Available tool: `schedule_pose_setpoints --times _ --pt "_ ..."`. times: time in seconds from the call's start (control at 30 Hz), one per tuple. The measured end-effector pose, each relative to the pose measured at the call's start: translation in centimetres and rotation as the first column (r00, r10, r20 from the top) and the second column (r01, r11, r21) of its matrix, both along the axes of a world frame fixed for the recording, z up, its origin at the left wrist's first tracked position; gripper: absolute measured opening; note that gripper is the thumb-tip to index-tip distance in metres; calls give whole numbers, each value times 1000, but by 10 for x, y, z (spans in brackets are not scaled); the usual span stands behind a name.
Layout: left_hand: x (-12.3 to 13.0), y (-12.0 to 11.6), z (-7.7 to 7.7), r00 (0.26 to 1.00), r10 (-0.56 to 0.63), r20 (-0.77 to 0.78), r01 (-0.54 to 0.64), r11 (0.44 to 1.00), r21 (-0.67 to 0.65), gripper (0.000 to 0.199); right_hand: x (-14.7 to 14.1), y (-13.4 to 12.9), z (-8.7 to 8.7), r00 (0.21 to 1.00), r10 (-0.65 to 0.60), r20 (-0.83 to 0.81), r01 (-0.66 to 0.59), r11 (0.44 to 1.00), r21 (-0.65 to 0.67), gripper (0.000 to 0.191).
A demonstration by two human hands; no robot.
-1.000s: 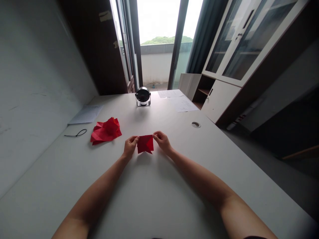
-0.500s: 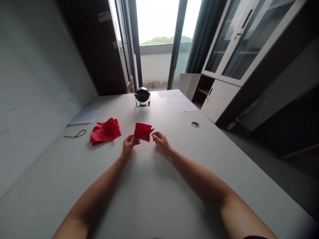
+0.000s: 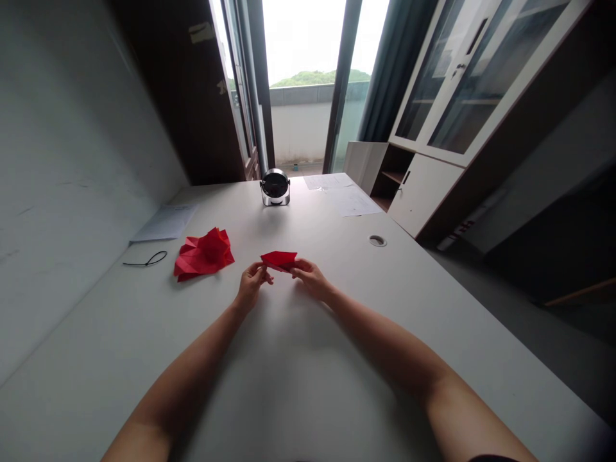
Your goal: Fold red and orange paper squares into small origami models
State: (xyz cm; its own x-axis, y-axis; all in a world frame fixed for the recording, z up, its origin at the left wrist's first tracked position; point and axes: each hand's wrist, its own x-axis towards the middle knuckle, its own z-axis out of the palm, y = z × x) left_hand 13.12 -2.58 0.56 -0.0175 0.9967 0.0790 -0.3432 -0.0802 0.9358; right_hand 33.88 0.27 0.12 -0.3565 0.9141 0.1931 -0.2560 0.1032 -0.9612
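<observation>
**Folded red paper (image 3: 280, 258) gripped at both ends on the near side of the round device (image 3: 276, 185)**

Well left of the round device, a pale wall (image 3: 62, 160) borders the tabletop (image 3: 289, 372). A thin black loop with a straight tail (image 3: 156, 257) lies left of the device and nearer than it. White sheets (image 3: 163, 222) rest left of the device too, a little nearer and close to the wall. A loose heap of creased red paper (image 3: 205, 254) sits to the device's near left.

The left hand (image 3: 251, 282) is nearer than the device and slightly left of it. Its thumb and fingers pinch the left end of the folded red paper, other fingers curling below. That paper, narrow and pointed at its left end, is straight in front of the device, well apart from it; whether it touches the tabletop, I cannot tell.

The right hand (image 3: 310, 278), to the device's near right, has its fingers closed on the paper's right end. Right of the device, thin white pages (image 3: 359, 204) lie flat. Farther right and nearer is a round cable hole (image 3: 377, 240). A white cabinet (image 3: 423, 192) stands well right of the device.
</observation>
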Motion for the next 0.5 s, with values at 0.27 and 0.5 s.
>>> schedule_pose_setpoints --times 0.27,0.5 --pt "0 -1 4 998 12 69 -9 999 -44 29 0 -7 5 996 77 42 -77 997 11 35" --pt "4 -6 8 992 -20 -127 16 1000 -27 28 -2 -11 15 991 91 97 -97 993 63 41"
